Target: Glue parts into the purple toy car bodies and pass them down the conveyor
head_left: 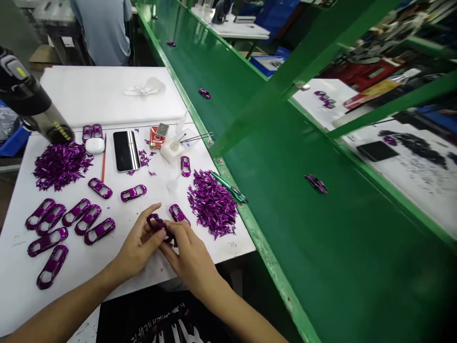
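Note:
Between both hands, over the near edge of the white table, is a glossy purple toy car body [155,221], partly hidden by fingers. My left hand [138,244] has its fingers and thumb closed on one end of it. My right hand [189,252] grips the other end with bent fingers. Just beyond lies another purple car body [179,214]. A heap of small purple parts [213,204] sits to the right of my hands. Several more car bodies [87,219] lie at the left, with a second heap of purple parts [61,164] behind them.
A green conveyor belt [278,200] carrying several purple cars runs along the right. On the table [117,107] are a phone [126,150], a white earbud case [94,146], a dark bottle [32,102], a small white holder [172,149] and a green knife [230,187]. A person [103,31] is behind.

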### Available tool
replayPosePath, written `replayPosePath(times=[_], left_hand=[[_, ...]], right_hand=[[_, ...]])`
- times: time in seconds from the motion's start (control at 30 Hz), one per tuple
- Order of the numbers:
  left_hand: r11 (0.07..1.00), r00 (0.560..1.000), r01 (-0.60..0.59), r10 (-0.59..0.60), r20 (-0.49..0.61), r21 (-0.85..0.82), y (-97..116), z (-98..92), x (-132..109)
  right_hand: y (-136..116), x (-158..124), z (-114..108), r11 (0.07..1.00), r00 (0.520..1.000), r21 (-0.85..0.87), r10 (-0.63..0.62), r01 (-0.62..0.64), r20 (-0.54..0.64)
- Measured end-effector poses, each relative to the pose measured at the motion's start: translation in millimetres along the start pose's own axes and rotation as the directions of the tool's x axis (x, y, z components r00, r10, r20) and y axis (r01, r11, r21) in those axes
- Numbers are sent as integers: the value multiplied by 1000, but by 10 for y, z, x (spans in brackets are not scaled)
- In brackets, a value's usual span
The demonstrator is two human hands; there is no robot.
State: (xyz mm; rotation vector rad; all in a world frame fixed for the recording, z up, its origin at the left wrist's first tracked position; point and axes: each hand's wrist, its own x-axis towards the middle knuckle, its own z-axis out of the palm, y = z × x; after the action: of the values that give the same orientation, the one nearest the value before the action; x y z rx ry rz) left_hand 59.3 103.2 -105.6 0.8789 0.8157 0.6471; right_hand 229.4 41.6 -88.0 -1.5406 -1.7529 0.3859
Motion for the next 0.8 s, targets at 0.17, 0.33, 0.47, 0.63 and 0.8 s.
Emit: replayPosePath(times=[0.17, 0.33, 0.47, 0.63, 0.8], left_hand=[[945, 993, 83, -107, -58, -317, 140, -49, 98], [907, 988, 119, -147, -41, -404, 198, -57, 141], [895, 984, 100, -152, -87, -436, 209, -52, 149], [883, 983, 111, -166, -81, -455, 203, -63, 175], [887, 988, 90, -137, -71, -454, 163, -65, 202]], right_hand=[[215, 584, -61, 983, 983, -26, 181, -182, -39], [559, 1018, 6, 864, 901, 293, 433, -409, -19], [413, 1046, 4, 604, 850, 628, 490, -490, 191], [59, 926, -78, 531, 800, 777, 596, -338, -60], [-42, 703, 70, 776, 920, 619, 145, 123, -364]])
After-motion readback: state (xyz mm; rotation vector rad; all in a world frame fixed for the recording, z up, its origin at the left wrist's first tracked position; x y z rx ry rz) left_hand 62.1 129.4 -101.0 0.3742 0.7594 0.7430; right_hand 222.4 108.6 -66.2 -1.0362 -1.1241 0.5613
